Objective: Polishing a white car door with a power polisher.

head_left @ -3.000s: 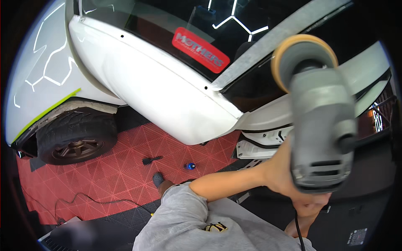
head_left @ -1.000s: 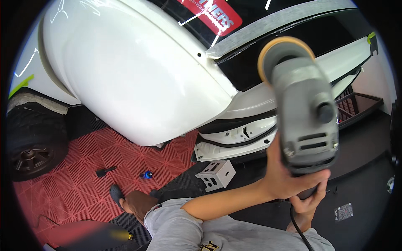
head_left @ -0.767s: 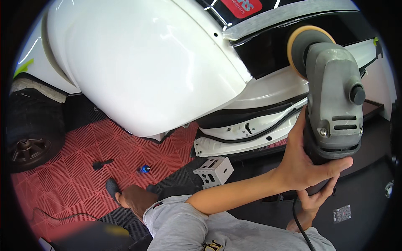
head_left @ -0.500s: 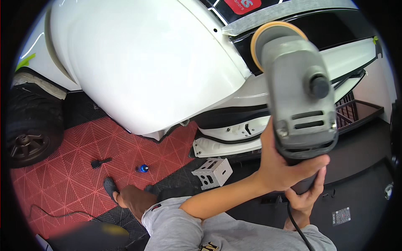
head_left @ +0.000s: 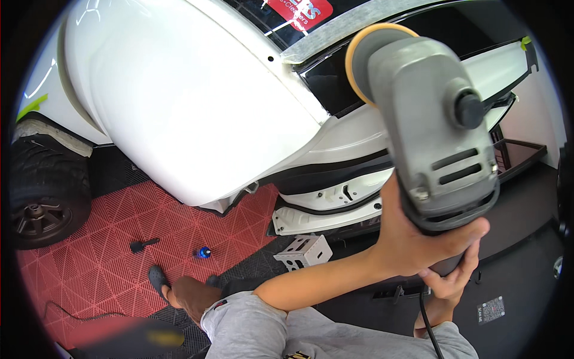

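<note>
A grey polisher (head_left: 430, 119) with an orange-edged round pad (head_left: 359, 66) fills the right of the view, raised in front of a white car (head_left: 173, 102). My left hand (head_left: 412, 236) is closed around the polisher near the base of its body. Lower down, my right hand (head_left: 452, 280) wraps the dark handle end, where a black cord (head_left: 427, 320) hangs. The pad overlaps the car's glossy black panel (head_left: 332, 87); whether it touches cannot be told.
A grey step stool (head_left: 304, 251) stands by the open white sill. On the red floor tiles (head_left: 119, 215) lie a black brush-like tool (head_left: 144, 245) and a blue bottle (head_left: 204, 253). A car wheel (head_left: 45, 206) is at left. Masking tape (head_left: 341, 27) edges the glass.
The polisher has shifted slightly right and tilted more to the left at its pad. Both hands stay on it. The car sits further left in view.
</note>
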`<move>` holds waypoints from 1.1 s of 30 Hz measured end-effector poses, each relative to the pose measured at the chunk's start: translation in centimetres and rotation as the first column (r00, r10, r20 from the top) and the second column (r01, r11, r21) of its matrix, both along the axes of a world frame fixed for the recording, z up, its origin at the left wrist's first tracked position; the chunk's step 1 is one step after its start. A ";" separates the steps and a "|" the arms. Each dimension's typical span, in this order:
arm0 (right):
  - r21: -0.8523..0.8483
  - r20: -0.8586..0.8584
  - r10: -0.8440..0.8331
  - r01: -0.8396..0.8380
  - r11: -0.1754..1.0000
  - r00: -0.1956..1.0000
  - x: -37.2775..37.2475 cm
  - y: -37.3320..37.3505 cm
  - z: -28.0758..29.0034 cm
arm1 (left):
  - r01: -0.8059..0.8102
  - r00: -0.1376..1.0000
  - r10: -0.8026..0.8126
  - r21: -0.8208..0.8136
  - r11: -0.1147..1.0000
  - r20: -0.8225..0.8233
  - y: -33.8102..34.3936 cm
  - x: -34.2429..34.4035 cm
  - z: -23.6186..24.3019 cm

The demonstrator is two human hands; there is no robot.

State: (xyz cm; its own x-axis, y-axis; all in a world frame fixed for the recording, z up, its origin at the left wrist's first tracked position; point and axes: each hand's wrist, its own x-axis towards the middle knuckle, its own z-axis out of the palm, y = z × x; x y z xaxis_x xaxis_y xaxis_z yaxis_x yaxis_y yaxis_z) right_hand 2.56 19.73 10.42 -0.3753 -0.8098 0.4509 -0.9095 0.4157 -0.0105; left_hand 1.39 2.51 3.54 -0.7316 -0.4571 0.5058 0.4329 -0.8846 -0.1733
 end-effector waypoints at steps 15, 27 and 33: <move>0.103 0.120 0.014 -0.026 0.994 0.993 0.8 -2.4 0.1 | 0.100 0.971 -0.116 -0.086 0.991 -0.209 -0.4 -0.5 -2.8; 0.023 -0.350 -0.156 0.175 0.984 0.923 3.2 -6.0 -0.6 | 0.020 0.993 -0.043 -0.210 0.977 -0.106 -2.0 -0.1 -0.4; -0.027 -0.437 -0.137 0.140 0.990 0.889 1.5 -6.3 1.8 | -0.062 0.997 0.042 -0.307 0.950 -0.069 -3.3 -0.4 4.2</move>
